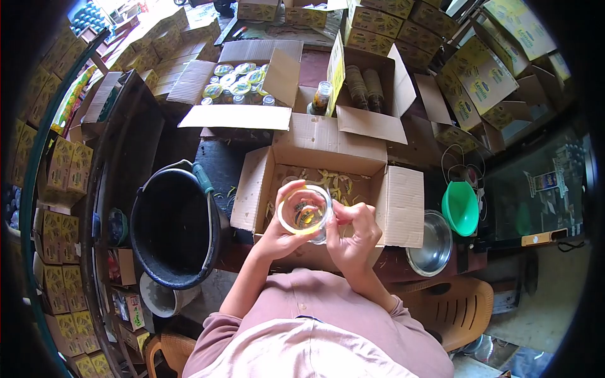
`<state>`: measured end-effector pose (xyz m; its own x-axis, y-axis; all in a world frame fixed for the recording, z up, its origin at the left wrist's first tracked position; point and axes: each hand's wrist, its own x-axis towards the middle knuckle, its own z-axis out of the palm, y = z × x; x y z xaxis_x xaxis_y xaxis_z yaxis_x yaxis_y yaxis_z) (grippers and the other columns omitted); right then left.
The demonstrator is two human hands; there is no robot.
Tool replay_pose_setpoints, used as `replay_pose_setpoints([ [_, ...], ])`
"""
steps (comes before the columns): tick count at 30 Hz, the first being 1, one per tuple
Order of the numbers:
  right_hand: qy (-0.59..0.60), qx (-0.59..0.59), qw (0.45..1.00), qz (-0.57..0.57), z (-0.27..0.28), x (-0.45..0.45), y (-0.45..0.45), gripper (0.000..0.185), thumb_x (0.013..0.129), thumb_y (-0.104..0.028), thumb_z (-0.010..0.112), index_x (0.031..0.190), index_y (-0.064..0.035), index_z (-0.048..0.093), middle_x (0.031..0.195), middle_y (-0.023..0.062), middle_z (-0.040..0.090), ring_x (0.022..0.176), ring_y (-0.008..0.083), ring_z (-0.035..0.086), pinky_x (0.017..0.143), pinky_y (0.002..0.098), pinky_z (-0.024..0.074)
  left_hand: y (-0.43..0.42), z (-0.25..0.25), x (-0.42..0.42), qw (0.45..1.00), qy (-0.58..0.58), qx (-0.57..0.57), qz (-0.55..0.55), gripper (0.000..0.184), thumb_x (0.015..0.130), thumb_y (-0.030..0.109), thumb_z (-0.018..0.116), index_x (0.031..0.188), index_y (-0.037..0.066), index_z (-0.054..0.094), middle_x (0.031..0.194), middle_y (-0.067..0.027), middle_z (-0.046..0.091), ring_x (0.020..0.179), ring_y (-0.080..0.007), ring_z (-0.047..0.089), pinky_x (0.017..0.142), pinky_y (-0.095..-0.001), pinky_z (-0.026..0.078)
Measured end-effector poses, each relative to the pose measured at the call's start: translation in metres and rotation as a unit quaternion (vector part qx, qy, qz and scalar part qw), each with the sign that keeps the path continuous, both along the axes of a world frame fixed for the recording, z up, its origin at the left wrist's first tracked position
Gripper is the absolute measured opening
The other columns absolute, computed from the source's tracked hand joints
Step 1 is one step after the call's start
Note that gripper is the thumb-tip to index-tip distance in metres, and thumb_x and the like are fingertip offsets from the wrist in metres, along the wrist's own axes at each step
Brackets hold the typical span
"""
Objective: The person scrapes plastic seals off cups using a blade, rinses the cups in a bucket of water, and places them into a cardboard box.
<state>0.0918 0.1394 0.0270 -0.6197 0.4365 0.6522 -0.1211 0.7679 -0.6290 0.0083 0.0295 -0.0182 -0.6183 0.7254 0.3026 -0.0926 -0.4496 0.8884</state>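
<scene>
My left hand (277, 236) is wrapped round a clear plastic cup (305, 213), whose round mouth faces up toward me. Yellow and dark print shows through the cup. Against the cup's right side, my right hand (356, 236) is closed, with thumb and index finger pinched together; what lies between them is hidden. Both hands are above an open cardboard box (403, 205). Yellow and pale thin scraps (337, 181) are scattered on the bottom of this box.
A black bucket (142, 233) stands at left, with a metal bowl (435, 249) and green basin (460, 208) at right. Behind are a box of lidded cups (239, 82), a box with stacked cups (365, 88) and a jar (321, 94). A chair (466, 302) is beside me.
</scene>
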Motion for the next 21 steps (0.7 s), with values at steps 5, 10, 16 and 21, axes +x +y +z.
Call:
replay_pose_setpoints([
  [5,-0.037,-0.091,0.995,0.035,-0.004,-0.001,0.011,0.026,0.062,0.005,0.064,0.086,-0.0054,0.064,0.067,0.0046,0.056,0.057,0.0152,0.053,0.057,0.025,0.0415,0.0,-0.002,0.003,0.999,0.001,-0.028,-0.015,0.087,0.066,0.006,0.072,0.134,0.006,0.017,0.114,-0.0108,0.047,0.107,-0.0187,0.047,0.094,-0.0338,0.036],
  [10,-0.027,-0.153,0.988,0.02,-0.009,-0.001,0.014,0.025,0.064,0.005,0.064,0.087,-0.0034,0.063,0.069,0.0066,0.057,0.058,0.0144,0.056,0.056,0.0252,0.0446,0.002,-0.002,0.003,0.999,-0.008,-0.036,-0.032,0.077,0.066,0.01,0.071,0.13,0.003,0.028,0.118,-0.0101,0.044,0.112,-0.017,0.044,0.096,-0.0325,0.035],
  [16,-0.04,-0.158,0.986,0.035,-0.011,0.0,0.033,0.02,0.067,0.006,0.065,0.084,-0.0033,0.062,0.068,0.004,0.056,0.058,0.0106,0.053,0.056,0.0226,0.0412,-0.007,-0.004,-0.008,0.996,0.016,-0.081,-0.035,0.07,0.065,0.012,0.072,0.124,0.003,0.036,0.115,-0.0085,0.039,0.112,-0.0173,0.043,0.094,-0.0319,0.038],
  [21,-0.133,-0.092,0.983,0.086,-0.013,0.006,0.049,0.022,0.065,0.002,0.067,0.083,-0.0108,0.065,0.065,0.0017,0.055,0.055,0.0136,0.052,0.063,0.027,0.0373,-0.015,-0.007,-0.031,0.976,0.153,-0.151,-0.013,0.063,0.065,0.007,0.072,0.117,0.004,0.036,0.114,-0.0072,0.025,0.099,-0.0185,0.052,0.086,-0.031,0.046],
])
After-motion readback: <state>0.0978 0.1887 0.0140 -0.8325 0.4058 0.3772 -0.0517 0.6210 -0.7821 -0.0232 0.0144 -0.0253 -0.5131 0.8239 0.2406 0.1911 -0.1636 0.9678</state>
